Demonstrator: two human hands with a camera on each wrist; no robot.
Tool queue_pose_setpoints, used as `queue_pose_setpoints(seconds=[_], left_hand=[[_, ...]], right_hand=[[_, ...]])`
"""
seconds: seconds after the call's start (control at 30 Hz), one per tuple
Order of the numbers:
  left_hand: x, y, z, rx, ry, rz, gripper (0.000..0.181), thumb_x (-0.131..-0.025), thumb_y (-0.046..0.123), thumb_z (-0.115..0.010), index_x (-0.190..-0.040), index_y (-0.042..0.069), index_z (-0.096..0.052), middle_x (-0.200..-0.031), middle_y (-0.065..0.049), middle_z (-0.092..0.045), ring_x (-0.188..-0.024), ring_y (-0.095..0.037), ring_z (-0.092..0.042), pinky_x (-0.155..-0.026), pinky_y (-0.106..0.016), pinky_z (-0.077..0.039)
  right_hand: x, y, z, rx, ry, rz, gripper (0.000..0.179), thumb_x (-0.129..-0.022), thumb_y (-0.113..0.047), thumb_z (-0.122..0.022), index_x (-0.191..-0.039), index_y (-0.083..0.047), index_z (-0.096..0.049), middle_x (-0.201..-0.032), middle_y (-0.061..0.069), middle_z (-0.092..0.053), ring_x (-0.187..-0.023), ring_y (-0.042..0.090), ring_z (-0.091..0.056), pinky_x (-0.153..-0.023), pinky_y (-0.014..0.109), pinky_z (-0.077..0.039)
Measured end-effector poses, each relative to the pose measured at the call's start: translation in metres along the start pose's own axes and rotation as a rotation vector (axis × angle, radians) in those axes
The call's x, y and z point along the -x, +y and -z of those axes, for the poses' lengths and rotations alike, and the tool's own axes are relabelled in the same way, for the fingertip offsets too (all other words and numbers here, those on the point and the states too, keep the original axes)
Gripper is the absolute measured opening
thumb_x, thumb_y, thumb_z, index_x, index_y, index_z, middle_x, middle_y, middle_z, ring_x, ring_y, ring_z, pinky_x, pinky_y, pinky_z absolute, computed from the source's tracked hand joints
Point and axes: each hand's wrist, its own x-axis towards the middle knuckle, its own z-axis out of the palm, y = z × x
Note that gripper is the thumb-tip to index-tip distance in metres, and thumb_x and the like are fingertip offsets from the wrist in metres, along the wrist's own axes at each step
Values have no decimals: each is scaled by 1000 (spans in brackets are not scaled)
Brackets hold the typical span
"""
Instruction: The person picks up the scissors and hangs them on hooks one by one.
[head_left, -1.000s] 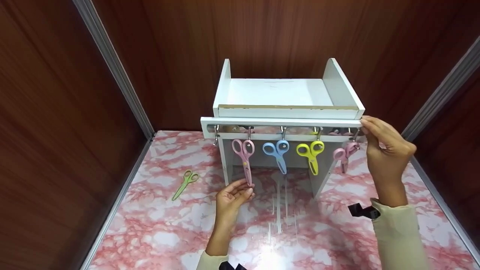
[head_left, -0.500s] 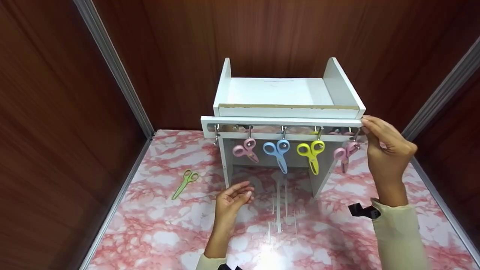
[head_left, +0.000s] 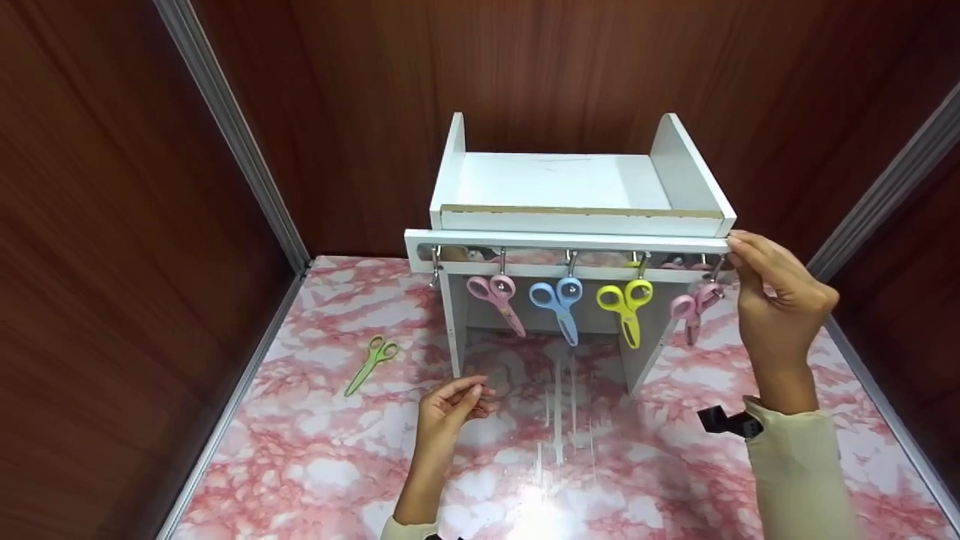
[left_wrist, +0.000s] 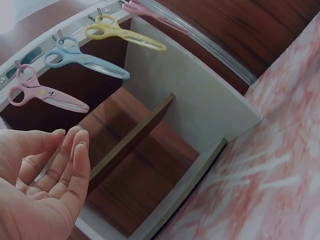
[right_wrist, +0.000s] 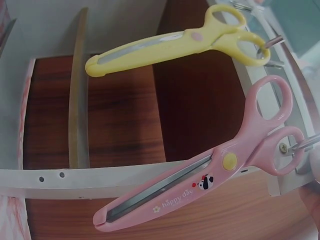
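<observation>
Several scissors hang by one finger loop each from metal hooks along a white hook rail (head_left: 562, 241). From left to right they are pink scissors (head_left: 497, 304), blue scissors (head_left: 556, 306), yellow scissors (head_left: 626, 309) and a second pink pair (right_wrist: 200, 175). The leftmost hook (head_left: 435, 267) carries nothing. My left hand (head_left: 450, 420) is below the left pink scissors, apart from them, loosely curled and holding nothing. My right hand (head_left: 784, 300) pinches the rail's right end between thumb and fingers. Only a sliver of it shows in the right wrist view.
The rail runs along the front of a white shelf unit (head_left: 697, 172) with raised sides. Green scissors (head_left: 370, 365) lie left of it on the red-and-white marbled table (head_left: 322, 472). Dark wood panels (head_left: 555, 67) enclose the back and sides.
The left hand let go of the left pink scissors' tip and drew down and left. Those scissors swung right and now hang tilted. The right hand stayed at the rail's end.
</observation>
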Motion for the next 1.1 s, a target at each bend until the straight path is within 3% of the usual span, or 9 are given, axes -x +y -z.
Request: queue_pose_setpoints(seconds=[0.2, 0.43, 0.83, 1.1], left_hand=[[4, -1, 11, -29, 40, 15, 25, -92, 9, -61, -112, -6, -63, -99, -32, -62, -78, -30, -66, -72, -36, -58], [7, -1, 25, -96, 74, 1, 31, -92, 10, -61, -114, -12, -60, -98, -32, -63, -80, -42, -63, -70, -39, -58], [6, -2, 55, -168, 198, 45, 27, -90, 2, -62, -112, -13, -60, -90, -15, -68, -78, -36, -65, -65, -35, -58], [6, 0, 80, -233, 275, 58, 27, -89, 1, -64, -113, -8, -62, -100, -28, -64, -79, -35, -65, -70, -43, -57]], right_hand=[[-1, -1, 0, 4, 0, 1, 20, -73, 14, -72, -85, -1, -76, -89, 18, -71, -88, 31, -67, -84, 31, -54], [-2, -1, -1, 15, 7, 3, 19, -74, 13, -72, -85, -2, -76, -88, 18, -71, -87, 31, -67, -84, 30, -54], [-1, 0, 1, 4, 18, 0, 19, -74, 13, -72, -85, -2, -76, -89, 18, -71, -87, 30, -67, -84, 31, -54], [0, -1, -1, -9, 11, 1, 20, -73, 15, -72, -85, -1, -76, -89, 19, -71, -87, 32, -67, -84, 31, -54]])
